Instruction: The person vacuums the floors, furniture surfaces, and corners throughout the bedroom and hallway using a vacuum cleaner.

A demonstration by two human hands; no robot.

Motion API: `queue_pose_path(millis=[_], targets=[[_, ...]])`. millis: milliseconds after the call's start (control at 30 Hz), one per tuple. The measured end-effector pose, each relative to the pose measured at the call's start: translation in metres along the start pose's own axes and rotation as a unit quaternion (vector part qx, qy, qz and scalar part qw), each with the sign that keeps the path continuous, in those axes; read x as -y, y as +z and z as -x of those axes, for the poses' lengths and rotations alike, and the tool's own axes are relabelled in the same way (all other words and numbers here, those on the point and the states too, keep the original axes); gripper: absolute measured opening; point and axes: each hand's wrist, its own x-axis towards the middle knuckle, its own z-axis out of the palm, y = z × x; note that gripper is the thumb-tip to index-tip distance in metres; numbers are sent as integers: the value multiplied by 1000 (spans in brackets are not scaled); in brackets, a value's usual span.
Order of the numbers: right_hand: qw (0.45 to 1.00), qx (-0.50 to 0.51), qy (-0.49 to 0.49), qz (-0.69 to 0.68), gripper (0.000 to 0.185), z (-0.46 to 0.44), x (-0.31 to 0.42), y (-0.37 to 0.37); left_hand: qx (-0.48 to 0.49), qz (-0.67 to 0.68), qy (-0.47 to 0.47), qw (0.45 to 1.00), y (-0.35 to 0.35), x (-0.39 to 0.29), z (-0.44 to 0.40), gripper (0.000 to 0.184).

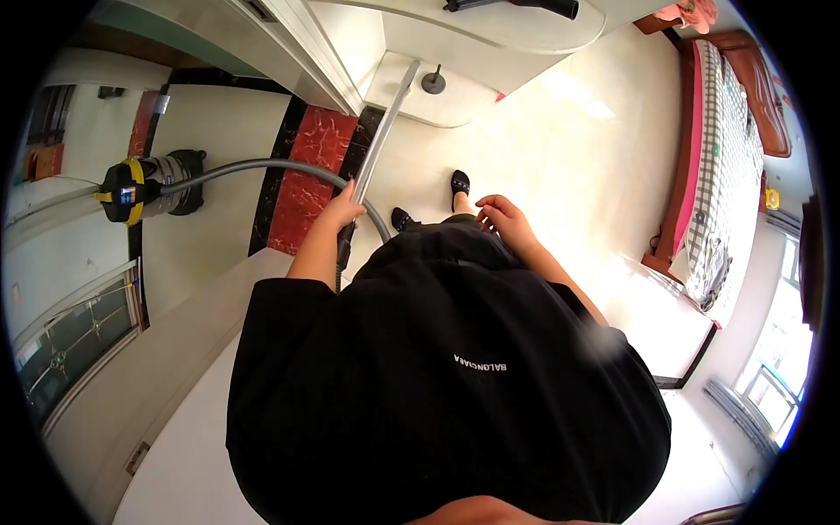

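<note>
My left hand [341, 210] is wrapped round a vacuum cleaner wand [385, 131], a long silver tube slanting up and away from me. Its far end reaches a low white shelf, beside a black disc with a short upright stem [433, 82]. A grey hose [254, 164] runs from the left, passing behind the wand near my hand. The hose leads to a vacuum cleaner [140, 188] with a black and yellow top and a silver body. Held near my thigh, my right hand [509, 220] has loosely bent fingers, apart, with nothing in them.
A bed [717, 166] with a checked cover stands at the right. Dark red and black marble [315, 157] forms a threshold strip at the left. Above the low shelf, a rounded white top [490, 24] carries a black tool [551, 7]. A window [774, 376] lies far right.
</note>
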Motion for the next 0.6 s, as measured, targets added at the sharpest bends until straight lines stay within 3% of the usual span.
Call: queue_pose_path(millis=[33,167,233,533,600], targets=[[1000,-5,2,5,19,0,1,1,22,77,-2,997,-3,-6,15,85],[1000,-10,8,5,19,6,-1,-3,-32,77,-28,996,2,26,8,85],[1000,-5,7,7,19,5,-5,-6,-75,109,13,991,1,24,4,86],[999,37,-7,16,20,-9,-8,7,-56,85,5,995,-3,-11,-31,88],[998,54,-12,34,21,-23,-10,15,-30,129,-36,991,-5,-15,-19,89]])
